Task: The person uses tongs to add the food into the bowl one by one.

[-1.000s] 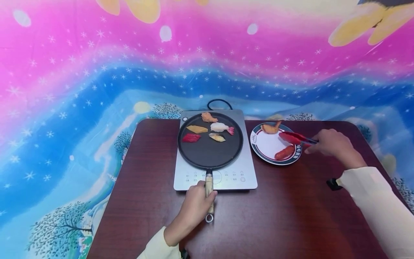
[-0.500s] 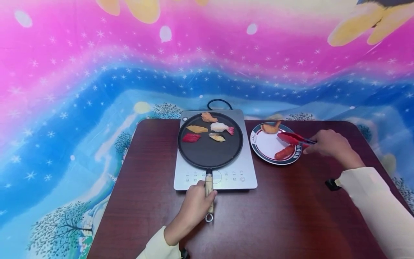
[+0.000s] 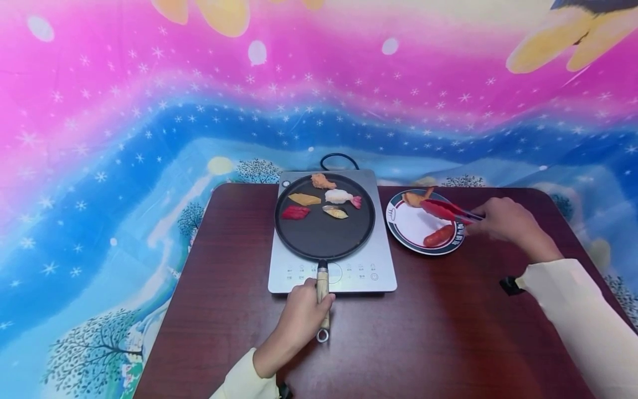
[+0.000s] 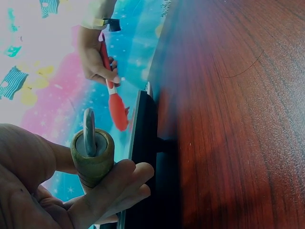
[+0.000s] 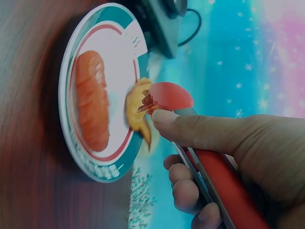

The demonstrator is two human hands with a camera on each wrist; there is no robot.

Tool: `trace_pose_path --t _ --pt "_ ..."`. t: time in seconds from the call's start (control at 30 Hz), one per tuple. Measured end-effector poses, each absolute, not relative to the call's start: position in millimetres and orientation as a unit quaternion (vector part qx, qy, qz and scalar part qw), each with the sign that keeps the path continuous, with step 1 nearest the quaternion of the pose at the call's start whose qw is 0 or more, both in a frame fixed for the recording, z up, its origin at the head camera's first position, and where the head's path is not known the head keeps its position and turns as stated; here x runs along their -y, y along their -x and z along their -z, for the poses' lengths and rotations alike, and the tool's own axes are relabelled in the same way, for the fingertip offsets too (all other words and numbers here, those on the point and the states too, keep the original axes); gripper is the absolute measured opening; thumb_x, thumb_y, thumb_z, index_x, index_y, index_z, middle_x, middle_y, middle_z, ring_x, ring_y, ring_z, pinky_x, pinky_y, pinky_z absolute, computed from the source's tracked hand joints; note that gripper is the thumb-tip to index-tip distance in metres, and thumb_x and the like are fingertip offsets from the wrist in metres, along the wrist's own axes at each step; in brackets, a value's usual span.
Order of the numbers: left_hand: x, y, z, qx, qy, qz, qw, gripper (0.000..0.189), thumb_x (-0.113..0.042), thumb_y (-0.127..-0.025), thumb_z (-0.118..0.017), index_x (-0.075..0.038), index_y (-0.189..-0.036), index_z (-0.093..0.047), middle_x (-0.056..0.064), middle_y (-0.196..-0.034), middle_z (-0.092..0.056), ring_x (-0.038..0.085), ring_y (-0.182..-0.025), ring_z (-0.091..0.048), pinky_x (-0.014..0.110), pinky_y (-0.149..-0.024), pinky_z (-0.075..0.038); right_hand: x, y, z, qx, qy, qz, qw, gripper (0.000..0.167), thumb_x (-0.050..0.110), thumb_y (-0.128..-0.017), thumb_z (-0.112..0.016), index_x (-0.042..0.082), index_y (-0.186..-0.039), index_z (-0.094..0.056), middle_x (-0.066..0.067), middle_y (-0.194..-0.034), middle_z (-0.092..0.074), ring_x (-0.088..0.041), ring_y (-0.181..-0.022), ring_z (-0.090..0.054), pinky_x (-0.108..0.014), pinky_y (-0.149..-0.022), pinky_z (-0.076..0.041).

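My left hand (image 3: 298, 315) grips the wooden handle (image 3: 323, 288) of a flat black frying pan (image 3: 324, 238). In the left wrist view its fingers curl round the handle's ringed end (image 4: 93, 152). My right hand (image 3: 510, 224) holds red-tipped tongs (image 3: 443, 210) over a rimmed plate (image 3: 413, 224). A small brown crinkled piece (image 5: 146, 102) shows at the tongs' tips in the right wrist view; its kind is unclear. On the plate lie a scored sausage (image 3: 438, 236) and a golden chicken wing (image 3: 412, 198), which the tongs' tips partly overlap in the head view.
The pan stands on a silver induction cooker (image 3: 384, 266). In it lie a fried chicken piece (image 3: 322, 181), a white shrimp (image 3: 339, 196), a yellow slice (image 3: 305, 199), a red slice (image 3: 296, 212) and a small yellowish piece (image 3: 335, 211). A black cord (image 3: 339, 154) loops behind.
The right hand and tongs have shifted slightly left, bringing the red tips closer to the chicken wing. My left hand stays on the pan handle.
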State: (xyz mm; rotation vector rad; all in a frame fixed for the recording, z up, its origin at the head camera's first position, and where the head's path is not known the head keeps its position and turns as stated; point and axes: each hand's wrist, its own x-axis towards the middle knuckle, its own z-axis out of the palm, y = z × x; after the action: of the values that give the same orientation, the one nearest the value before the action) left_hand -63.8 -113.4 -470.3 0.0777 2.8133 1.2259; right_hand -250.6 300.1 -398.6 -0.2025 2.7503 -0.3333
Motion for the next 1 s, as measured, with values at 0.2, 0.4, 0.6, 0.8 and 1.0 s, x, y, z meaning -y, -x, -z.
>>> trace_pose_path --t 0.2,0.4,0.6,0.8,1.0 --pt "113 64 471 -0.915 -0.024 -0.402 0.036 0.022 -0.015 -0.094 -0.071 0.005 -0.092 -0.062 0.005 -0.074 -0.059 0.007 -0.049 -0.053 0.021 -0.051 -0.048 -285 247 388 -0.973 0.087 0.122 0.173 0.075 0.050 -0.082 -0.082 -0.009 -0.125 -0.066 -0.002 -0.065 -0.066 -0.017 -0.060 -0.061 -0.034 -0.054 -0.049" --pt "113 64 471 -0.914 -0.023 -0.404 0.037 0.023 -0.016 -0.095 -0.071 0.005 -0.093 -0.062 0.006 -0.074 -0.059 0.007 -0.049 -0.053 0.021 -0.050 -0.048 -271 245 380 -0.972 0.108 0.124 0.171 0.073 0.047 -0.084 -0.081 -0.009 -0.128 -0.065 0.000 -0.065 -0.068 -0.013 -0.059 -0.064 -0.033 -0.057 -0.050" --pt "113 64 470 -0.913 -0.022 -0.406 0.038 0.024 -0.015 -0.095 -0.071 0.007 -0.095 -0.062 0.006 -0.075 -0.060 0.006 -0.048 -0.053 0.020 -0.050 -0.048 -255 244 375 -0.970 0.127 0.125 0.165 0.071 0.042 -0.085 -0.081 -0.009 -0.131 -0.063 -0.001 -0.064 -0.067 -0.014 -0.062 -0.062 -0.036 -0.062 -0.052" --pt "113 64 469 -0.910 -0.016 -0.411 0.045 0.029 -0.015 -0.095 -0.071 0.012 -0.100 -0.062 0.005 -0.071 -0.059 0.007 -0.047 -0.053 0.021 -0.047 -0.047 -237 244 372 -0.973 0.148 0.110 0.141 0.068 0.042 -0.082 -0.084 -0.006 -0.127 -0.068 -0.003 -0.072 -0.070 -0.024 -0.079 -0.064 -0.052 -0.078 -0.055" --pt "113 64 470 -0.912 -0.018 -0.408 0.041 0.029 -0.016 -0.095 -0.071 0.011 -0.100 -0.062 0.005 -0.072 -0.059 0.006 -0.047 -0.053 0.021 -0.047 -0.047 -213 244 367 -0.971 0.163 0.107 0.138 0.063 0.041 -0.082 -0.085 -0.002 -0.125 -0.071 -0.002 -0.058 -0.059 -0.016 -0.056 -0.047 -0.034 -0.060 -0.045"
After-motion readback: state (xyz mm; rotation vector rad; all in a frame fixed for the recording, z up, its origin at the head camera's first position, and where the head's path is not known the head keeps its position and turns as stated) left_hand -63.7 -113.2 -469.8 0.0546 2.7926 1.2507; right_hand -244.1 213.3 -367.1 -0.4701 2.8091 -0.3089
